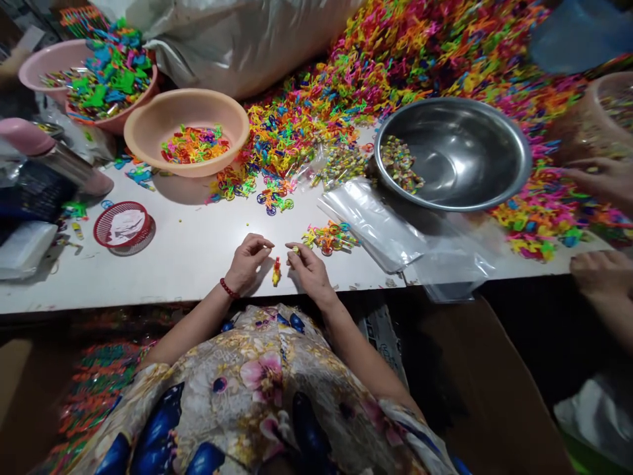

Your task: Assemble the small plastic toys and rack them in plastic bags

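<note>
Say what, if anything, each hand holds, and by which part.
The right hand pinches a small yellowish piece; which part it grips is too small to tell. Whether the left hand holds anything cannot be told.

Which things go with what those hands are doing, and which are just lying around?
Likely in use:
toy, red and yellow, between the left hand and right hand
small bit, in the right hand's fingertips
toy pile, beside that hand

Probably just lying about:
flask
red basket
paper, inside the basket

Gap between red basket (102,231) and hands (243,261)
</note>
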{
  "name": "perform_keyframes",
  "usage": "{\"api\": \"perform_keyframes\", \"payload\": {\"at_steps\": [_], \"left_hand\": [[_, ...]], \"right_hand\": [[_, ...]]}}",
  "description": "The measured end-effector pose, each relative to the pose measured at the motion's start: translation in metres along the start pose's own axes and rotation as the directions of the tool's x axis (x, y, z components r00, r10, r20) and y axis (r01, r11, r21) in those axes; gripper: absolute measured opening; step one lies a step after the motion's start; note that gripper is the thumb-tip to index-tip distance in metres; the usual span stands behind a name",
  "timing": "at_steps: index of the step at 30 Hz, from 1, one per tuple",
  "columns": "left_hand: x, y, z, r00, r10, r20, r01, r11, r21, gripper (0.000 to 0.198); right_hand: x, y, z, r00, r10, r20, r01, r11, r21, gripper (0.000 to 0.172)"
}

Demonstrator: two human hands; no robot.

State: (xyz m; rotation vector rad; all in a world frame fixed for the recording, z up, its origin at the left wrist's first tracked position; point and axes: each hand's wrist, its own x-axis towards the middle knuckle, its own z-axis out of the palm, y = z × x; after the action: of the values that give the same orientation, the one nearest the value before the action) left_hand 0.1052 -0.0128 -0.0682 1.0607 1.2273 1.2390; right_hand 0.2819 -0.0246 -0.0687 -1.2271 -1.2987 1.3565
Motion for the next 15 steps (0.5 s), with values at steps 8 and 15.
{"api": "perform_keyframes", "payload": {"at_steps": [8, 15], "left_hand": [[-0.01, -0.005, 0.0, 0.986, 0.157, -0.051, -0.132, 0.934, 0.331, 0.013], [-0.02, 0.007, -0.002, 0.944, 0.037, 0.327, -0.212, 0.826, 0.521, 0.023]], "right_hand": [[0.019, 0.032, 0.001, 0.988, 0.123, -0.098, -0.112, 0.988, 0.107, 0.047], [0.02, 0.036, 0.002, 0.994, 0.09, -0.058, -0.089, 0.996, 0.026, 0.051]]}}
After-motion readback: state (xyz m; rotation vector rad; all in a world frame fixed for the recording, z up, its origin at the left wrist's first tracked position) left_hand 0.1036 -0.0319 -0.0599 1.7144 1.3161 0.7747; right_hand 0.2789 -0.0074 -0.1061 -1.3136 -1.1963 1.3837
